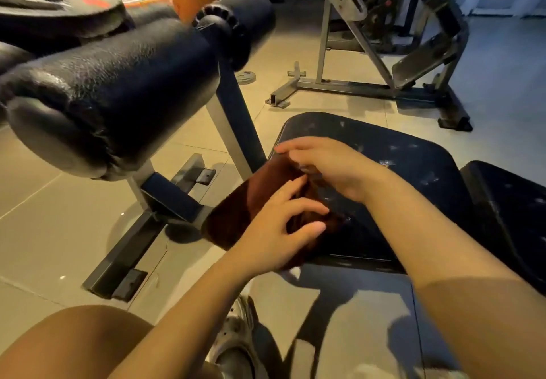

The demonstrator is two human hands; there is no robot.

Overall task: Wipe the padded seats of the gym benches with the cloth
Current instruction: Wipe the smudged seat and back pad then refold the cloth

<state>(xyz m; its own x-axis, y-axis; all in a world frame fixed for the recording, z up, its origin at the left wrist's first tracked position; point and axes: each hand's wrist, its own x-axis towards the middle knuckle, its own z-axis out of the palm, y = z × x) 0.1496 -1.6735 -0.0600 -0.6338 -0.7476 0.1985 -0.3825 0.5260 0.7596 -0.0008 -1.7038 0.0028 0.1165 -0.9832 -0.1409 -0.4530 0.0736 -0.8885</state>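
The cloth (pixel 236 213) is dark reddish-brown fabric with a soft, matt, slightly napped look, and it lies over the edge of the padded seat (pixel 413 165), a black leather-like vinyl, scuffed and flecked with pale worn spots. The roller pad (pixel 112 89) is black grained vinyl with a glossy sheen and puckered seams at its end, carried on a painted metal frame (pixel 233 106). The floor (pixel 59 216) is smooth beige tile, faintly reflective.

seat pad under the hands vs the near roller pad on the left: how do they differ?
The seat pad is flat and broad; the roller pad is a cylinder on a post. The seat pad shows pale specks and scuffs; the roller pad looks glossy, without them. The brown cloth lies on the seat pad's edge; nothing lies on the roller pad. Both are black padded upholstery.
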